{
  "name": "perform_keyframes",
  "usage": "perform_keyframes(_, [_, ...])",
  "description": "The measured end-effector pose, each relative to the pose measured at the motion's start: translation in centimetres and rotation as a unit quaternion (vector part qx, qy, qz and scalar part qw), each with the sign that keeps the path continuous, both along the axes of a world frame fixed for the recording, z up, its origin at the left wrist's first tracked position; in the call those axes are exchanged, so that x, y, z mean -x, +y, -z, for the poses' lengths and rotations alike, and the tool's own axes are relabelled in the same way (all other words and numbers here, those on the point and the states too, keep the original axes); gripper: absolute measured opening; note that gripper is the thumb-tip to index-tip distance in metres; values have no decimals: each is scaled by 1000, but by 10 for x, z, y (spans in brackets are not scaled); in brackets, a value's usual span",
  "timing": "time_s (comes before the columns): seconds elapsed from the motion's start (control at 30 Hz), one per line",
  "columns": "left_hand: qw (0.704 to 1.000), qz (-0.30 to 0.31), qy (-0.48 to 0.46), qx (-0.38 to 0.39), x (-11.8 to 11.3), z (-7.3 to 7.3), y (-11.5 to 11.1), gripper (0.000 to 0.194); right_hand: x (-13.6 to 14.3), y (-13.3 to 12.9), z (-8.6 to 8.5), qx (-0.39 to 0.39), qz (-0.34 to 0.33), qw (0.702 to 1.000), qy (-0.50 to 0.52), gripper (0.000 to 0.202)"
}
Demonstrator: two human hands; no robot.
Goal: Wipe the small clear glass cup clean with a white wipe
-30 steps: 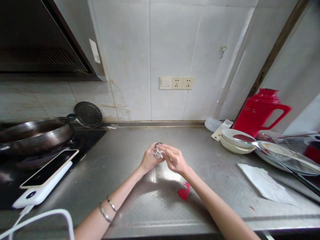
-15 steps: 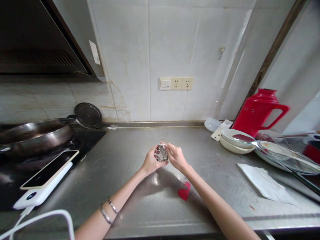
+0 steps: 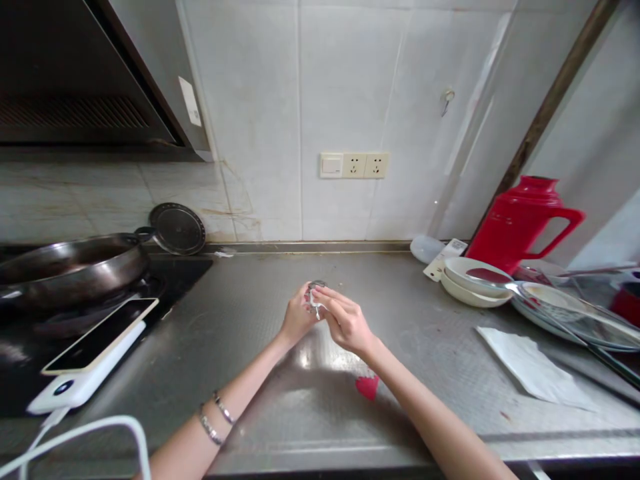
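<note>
A small round container (image 3: 315, 285) with a dark rim and a silvery, crinkled-looking top is held above the steel counter; its exact kind is hard to make out. My left hand (image 3: 295, 320) is closed around its left side, wearing bracelets further up the forearm. My right hand (image 3: 350, 325) reaches over the container from the right, its fingers bunched at the top around a whitish, shiny bit. The fingers hide most of the container and whatever they pinch. Below and to the right, a torn red scrap (image 3: 367, 387) lies on the counter (image 3: 300, 427).
A steel pan (image 3: 100, 270) sits on the black stove at left, with a phone (image 3: 103, 335) on a white power bank (image 3: 75, 387) near it. At right stand bowls (image 3: 475, 297), plates, a red thermos (image 3: 523, 223) and a white paper sheet (image 3: 530, 367).
My right hand has moved left across the container's top, covering more of it. The container appears tilted, so its silvery top shows less. My left hand still holds it.
</note>
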State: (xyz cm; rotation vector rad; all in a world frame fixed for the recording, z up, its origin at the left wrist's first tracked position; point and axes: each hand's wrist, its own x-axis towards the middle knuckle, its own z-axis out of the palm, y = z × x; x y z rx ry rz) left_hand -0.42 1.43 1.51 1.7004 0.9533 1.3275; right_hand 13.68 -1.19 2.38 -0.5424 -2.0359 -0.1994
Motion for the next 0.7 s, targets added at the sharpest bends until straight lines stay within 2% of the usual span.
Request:
perform_keyframes(0.1, [1000, 3, 8, -6, 0, -3, -2, 43, -1, -1, -1, -7, -7, 1000, 5, 41])
perform_keyframes(0.27, [999, 20, -17, 28, 0, 5, -1, 65, -14, 10, -7, 45, 96, 980, 167, 32])
perform_keyframes(0.33, [999, 22, -4, 30, 0, 8, -1, 67, -16, 15, -6, 88, 120, 972, 185, 30])
perform_keyframes(0.43, [999, 29, 2, 25, -1, 10, -3, 70, -14, 18, -2, 154, 101, 971, 152, 29])
perform_keyframes(0.5, [999, 33, -12, 25, -1, 11, -3, 72, -11, 16, 1, 169, 79, 973, 137, 30])
perform_keyframes(0.7, [997, 34, -56, 28, 1, 11, 0, 64, -8, 9, 4, 92, 58, 986, 125, 32])
